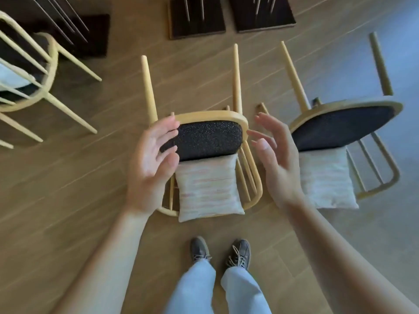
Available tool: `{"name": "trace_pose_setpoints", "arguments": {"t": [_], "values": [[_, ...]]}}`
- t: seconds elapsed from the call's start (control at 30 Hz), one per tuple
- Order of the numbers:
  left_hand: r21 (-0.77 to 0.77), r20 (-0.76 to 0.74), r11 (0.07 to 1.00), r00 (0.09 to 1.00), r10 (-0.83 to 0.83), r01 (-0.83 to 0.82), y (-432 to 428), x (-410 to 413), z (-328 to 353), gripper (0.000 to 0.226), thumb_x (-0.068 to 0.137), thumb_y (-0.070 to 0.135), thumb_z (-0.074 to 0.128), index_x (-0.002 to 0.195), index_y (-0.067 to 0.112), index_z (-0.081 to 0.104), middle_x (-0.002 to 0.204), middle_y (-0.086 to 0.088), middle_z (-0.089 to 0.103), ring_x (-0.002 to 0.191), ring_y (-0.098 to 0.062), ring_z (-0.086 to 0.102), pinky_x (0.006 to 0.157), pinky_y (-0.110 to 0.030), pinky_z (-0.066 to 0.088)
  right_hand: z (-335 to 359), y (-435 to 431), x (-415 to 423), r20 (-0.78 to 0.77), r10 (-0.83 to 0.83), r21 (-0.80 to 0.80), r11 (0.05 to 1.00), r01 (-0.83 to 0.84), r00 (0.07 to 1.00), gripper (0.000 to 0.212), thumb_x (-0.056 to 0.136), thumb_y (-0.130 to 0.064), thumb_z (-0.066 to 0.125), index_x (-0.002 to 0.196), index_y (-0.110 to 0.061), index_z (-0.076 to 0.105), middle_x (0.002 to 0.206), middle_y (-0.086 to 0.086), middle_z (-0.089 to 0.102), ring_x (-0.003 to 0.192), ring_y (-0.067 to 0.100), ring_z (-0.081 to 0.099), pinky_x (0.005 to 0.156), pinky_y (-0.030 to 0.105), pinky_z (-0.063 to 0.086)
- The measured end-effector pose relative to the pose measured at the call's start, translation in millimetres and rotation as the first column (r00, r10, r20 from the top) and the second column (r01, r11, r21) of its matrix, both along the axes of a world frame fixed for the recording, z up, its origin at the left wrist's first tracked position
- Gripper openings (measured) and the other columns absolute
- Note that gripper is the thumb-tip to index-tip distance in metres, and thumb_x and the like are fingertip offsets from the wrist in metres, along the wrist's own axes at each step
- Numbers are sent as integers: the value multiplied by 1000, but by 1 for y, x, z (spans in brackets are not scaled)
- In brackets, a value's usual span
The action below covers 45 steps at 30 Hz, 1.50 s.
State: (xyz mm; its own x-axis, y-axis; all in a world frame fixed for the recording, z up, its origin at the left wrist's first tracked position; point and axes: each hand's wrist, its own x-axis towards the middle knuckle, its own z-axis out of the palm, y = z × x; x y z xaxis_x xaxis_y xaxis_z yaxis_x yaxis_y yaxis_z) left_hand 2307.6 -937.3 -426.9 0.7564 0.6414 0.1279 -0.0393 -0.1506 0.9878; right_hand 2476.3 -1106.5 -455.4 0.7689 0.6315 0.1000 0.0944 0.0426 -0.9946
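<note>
Both hands are spread and slack, holding nothing. The left hand (152,164) has its fingers across the left edge of the dark seat pad (208,139), though from here I can't tell if they touch it or hover above. The right hand (276,159) stands just off the pad's right edge with a sliver of gap. Between them lies the wooden chair (240,118), tipped on its back on the floor (68,200). Its long axis runs straight away from the person: the backrest with a pale cushion (208,189) lies by the shoes (199,248), and the legs point off toward the dark table bases (197,19). It sits square between the hands, the left marginally nearer, so a two-sided grab of the seat frame looks like the coming move. A second chair (344,125) lies just beside it on the right, and a third chair (34,87) well apart on the left.
</note>
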Motion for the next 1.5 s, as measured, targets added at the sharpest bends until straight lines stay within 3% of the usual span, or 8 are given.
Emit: {"name": "trace_pose_setpoints", "arguments": {"t": [0.2, 0.33, 0.43, 0.53, 0.7, 1.07, 1.3, 1.5], "values": [[-38, -154, 995, 984, 88, -95, 16, -2, -236, 69, 79, 82, 70, 140, 54, 53, 161, 1, 51, 147, -17, 52, 116, -45, 49, -254, 24, 15, -100, 15, -188, 982, -34, 995, 72, 91, -50, 63, 146, -5, 52, 149, 10, 58, 126, 17, 67, 100, 26, 55], [28, -255, 994, 961, 110, -106, 34, -8, -402, 76, 79, 86, 64, 146, 58, 42, 168, 15, 40, 154, -11, 41, 119, -34, 41, -434, 32, 22, -80, 34, -248, 967, -52, 996, 91, 85, -80, 63, 149, -16, 50, 153, 9, 55, 137, 25, 58, 114, 43, 49], [89, -325, 992, 938, 117, -93, 48, -16, -514, 74, 81, 86, 62, 148, 67, 35, 164, 37, 25, 161, -6, 23, 125, -48, 31, -544, 26, 30, -128, 58, -291, 952, -93, 990, 89, 80, -84, 65, 154, -41, 39, 165, 2, 42, 151, 17, 44, 121, 54, 40], [159, -383, 981, 910, 162, -107, 55, -25, -611, 81, 82, 83, 64, 152, 62, 29, 171, 23, 11, 162, 2, 7, 133, -48, 20, -635, 15, 37, 17, 102, -324, 942, -91, 995, 95, 85, -73, 72, 160, -39, 27, 168, 5, 30, 158, 26, 29, 124, 60, 33], [20, -363, 980, 912, 191, -197, 52, -48, -703, 107, 76, 73, 81, 160, 45, 20, 176, -1, 18, 164, -23, 22, 127, -59, 30, -702, -5, 28, -333, 40, -329, 931, -156, 942, 84, 69, -72, 86, 141, -50, 49, 128, -13, 72, 114, 11, 74, 84, 33, 66], [-70, -308, 969, 929, 204, -236, 72, -45, -679, 96, 81, 50, 84, 159, 50, 27, 167, 22, 39, 154, -7, 41, 121, -40, 45, -645, 11, 21, -413, -71, -400, 910, -111, 908, 100, 60, -80, 85, 138, -22, 61, 117, 2, 80, 100, 22, 81, 72, 30, 65], [-234, -388, 954, 918, 83, -186, 137, -19, -491, 107, 77, 52, 89, 164, 47, 26, 166, 14, 45, 151, -13, 48, 120, -54, 42, -450, 56, 57, -451, -43, -464, 864, -193, 891, 100, 55, -82, 85, 140, -39, 54, 124, -4, 78, 105, 19, 79, 75, 30, 65], [-239, -436, 959, 899, 32, -150, 237, 66, -326, 102, 67, 60, 90, 155, 57, 38, 143, 39, 58, 133, 5, 59, 109, -26, 50, -292, 145, 142, -497, 0, -528, 794, -302, 868, 61, 73, -68, 82, 128, -59, 57, 117, -14, 79, 97, 13, 80, 87, 39, 60]]}}
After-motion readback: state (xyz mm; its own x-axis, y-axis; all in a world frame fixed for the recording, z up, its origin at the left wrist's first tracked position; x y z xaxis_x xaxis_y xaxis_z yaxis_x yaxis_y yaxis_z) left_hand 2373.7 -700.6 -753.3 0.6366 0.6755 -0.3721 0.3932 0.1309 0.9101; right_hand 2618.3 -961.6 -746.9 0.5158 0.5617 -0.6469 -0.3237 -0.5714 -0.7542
